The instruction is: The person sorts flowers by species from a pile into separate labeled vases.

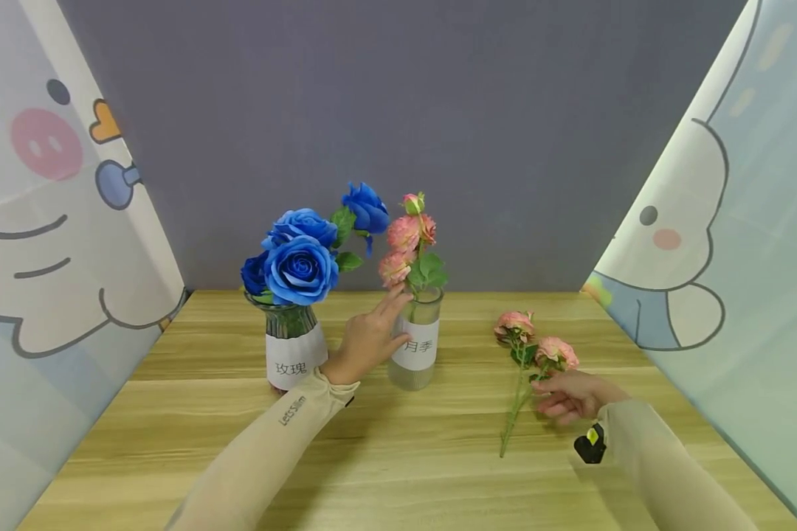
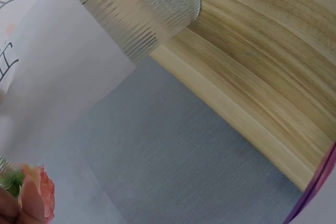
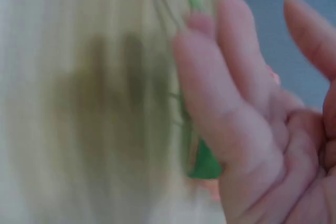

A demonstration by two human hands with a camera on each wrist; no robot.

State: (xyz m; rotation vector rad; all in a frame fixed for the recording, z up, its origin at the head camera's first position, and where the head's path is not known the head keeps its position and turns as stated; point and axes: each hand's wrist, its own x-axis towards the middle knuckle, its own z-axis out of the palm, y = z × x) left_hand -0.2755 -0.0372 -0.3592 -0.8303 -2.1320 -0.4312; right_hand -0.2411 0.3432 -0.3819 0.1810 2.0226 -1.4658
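A ribbed glass vase [image 1: 412,376] with a white paper label [image 1: 417,345] holds a stem of pink flowers [image 1: 405,236]. My left hand [image 1: 372,332] lies against its left side, fingers extended near the rim and thumb by the label. Fingertips [image 2: 29,203] show beside a pink bloom [image 2: 46,192] in the left wrist view. On the table to the right lies a two-bloom pink flower stem [image 1: 516,413]. Over it my right hand [image 1: 571,397] reaches, fingers close to the stem. In the right wrist view its thumb [image 3: 315,40] stands apart from the fingers.
Left of that vase stands a second, flared glass vase [image 1: 291,324] with blue roses [image 1: 302,269] and its own white label [image 1: 297,360]. A grey wall [image 1: 505,147] closes the back of the wooden table [image 1: 438,472]. Cartoon-printed panels [image 1: 671,221] flank both sides.
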